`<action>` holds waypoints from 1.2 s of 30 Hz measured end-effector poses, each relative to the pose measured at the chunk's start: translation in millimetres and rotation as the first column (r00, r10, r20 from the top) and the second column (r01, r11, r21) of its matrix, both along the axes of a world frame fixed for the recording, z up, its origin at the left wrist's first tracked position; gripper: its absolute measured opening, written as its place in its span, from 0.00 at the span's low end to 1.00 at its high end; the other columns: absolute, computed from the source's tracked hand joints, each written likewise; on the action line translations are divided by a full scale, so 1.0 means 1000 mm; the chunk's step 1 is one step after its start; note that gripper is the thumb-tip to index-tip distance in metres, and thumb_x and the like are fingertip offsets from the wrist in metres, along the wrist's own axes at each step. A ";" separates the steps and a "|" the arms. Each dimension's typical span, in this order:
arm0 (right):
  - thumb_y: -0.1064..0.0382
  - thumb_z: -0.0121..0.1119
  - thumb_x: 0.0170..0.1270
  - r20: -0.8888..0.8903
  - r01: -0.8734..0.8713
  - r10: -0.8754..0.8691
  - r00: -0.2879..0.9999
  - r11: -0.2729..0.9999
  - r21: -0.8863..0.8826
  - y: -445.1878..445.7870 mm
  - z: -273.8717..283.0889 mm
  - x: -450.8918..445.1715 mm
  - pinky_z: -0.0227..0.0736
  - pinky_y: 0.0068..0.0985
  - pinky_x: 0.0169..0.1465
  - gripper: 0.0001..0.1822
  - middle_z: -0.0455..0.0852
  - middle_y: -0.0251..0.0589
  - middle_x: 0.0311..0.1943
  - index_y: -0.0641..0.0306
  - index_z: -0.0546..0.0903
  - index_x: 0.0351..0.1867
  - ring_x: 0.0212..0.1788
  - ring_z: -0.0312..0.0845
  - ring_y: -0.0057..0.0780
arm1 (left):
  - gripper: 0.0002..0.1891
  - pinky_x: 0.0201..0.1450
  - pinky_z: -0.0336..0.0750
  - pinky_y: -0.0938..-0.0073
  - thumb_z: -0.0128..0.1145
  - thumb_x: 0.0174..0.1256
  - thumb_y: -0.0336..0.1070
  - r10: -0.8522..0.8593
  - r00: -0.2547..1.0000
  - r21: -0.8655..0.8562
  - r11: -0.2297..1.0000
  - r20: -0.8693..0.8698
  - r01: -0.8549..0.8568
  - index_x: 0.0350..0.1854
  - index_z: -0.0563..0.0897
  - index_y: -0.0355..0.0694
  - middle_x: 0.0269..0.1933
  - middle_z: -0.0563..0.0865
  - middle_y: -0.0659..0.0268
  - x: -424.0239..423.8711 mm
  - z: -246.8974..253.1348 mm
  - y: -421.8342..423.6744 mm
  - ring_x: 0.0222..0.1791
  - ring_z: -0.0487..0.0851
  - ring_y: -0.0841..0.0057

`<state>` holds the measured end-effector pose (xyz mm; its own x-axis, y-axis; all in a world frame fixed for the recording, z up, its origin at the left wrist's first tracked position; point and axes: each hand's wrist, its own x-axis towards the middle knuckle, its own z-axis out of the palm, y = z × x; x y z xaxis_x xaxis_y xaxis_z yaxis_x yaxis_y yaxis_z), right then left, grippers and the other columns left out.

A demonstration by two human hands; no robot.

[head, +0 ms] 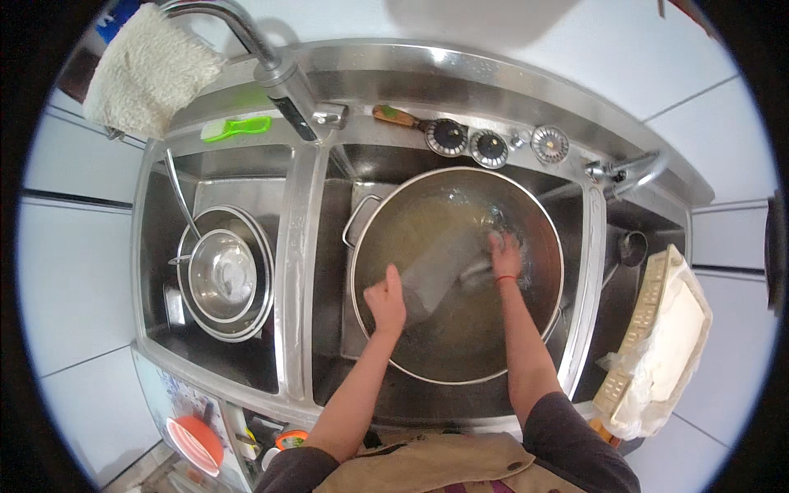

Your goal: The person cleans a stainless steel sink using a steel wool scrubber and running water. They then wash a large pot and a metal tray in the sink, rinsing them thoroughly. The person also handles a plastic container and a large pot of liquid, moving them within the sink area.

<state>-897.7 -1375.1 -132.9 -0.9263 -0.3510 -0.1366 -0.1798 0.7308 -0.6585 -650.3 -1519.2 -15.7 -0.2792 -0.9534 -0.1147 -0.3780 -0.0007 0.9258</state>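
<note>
A large round steel pot (456,363) of cloudy water stands in the middle sink. A blurred grey, long object (441,265), perhaps a metal vessel, lies slanting inside it, partly under water. Curled at its lower left end, my left hand (387,303) grips it with the thumb pointing up. My right hand (506,257), with a red string at the wrist, dips into the water near the upper right end. Its fingertips are blurred by ripples, so whether they hold anything is unclear.
Steel bowls (223,274) sit in the left sink below a tall faucet (286,92). Behind the pot are a green brush (237,128), a wooden-handled tool (397,117) and drain strainers (447,137). A cream plastic basket (638,333) rests over the right sink.
</note>
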 end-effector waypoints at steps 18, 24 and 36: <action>0.36 0.36 0.75 0.289 -0.063 0.087 0.953 0.994 -0.093 -0.075 0.028 0.079 0.56 0.46 0.71 0.36 0.71 0.55 0.69 0.60 0.69 0.72 0.71 0.66 0.52 | 0.33 0.14 0.51 0.75 0.48 0.70 0.72 0.425 0.895 0.712 0.670 -0.135 -0.211 0.12 0.61 0.53 0.11 0.60 0.76 -0.007 0.016 -0.020 0.09 0.58 0.80; 0.43 0.41 0.77 0.407 0.325 -0.217 0.887 0.920 -0.219 -0.027 0.041 0.150 0.68 0.41 0.63 0.31 0.82 0.57 0.57 0.69 0.79 0.61 0.61 0.77 0.54 | 0.32 0.24 0.68 0.73 0.45 0.71 0.72 0.353 0.904 0.767 0.640 -0.240 -0.046 0.20 0.72 0.48 0.17 0.74 0.71 -0.015 0.031 -0.014 0.17 0.72 0.76; 0.54 0.43 0.78 -0.232 -0.211 0.158 0.960 0.952 -0.222 -0.036 0.195 0.132 0.54 0.44 0.71 0.25 0.67 0.41 0.74 0.56 0.72 0.72 0.76 0.58 0.42 | 0.36 0.68 0.67 0.64 0.35 0.79 0.64 -0.097 0.819 0.755 0.340 -0.565 0.561 0.66 0.74 0.34 0.63 0.79 0.56 -0.094 0.055 0.033 0.61 0.77 0.66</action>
<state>-765.2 -1411.3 62.2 -0.8404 -0.5167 0.1632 -0.4486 0.4944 -0.7446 -744.4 -1486.0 39.5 -0.7769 -0.1903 -0.6002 -0.1996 -0.8296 0.5214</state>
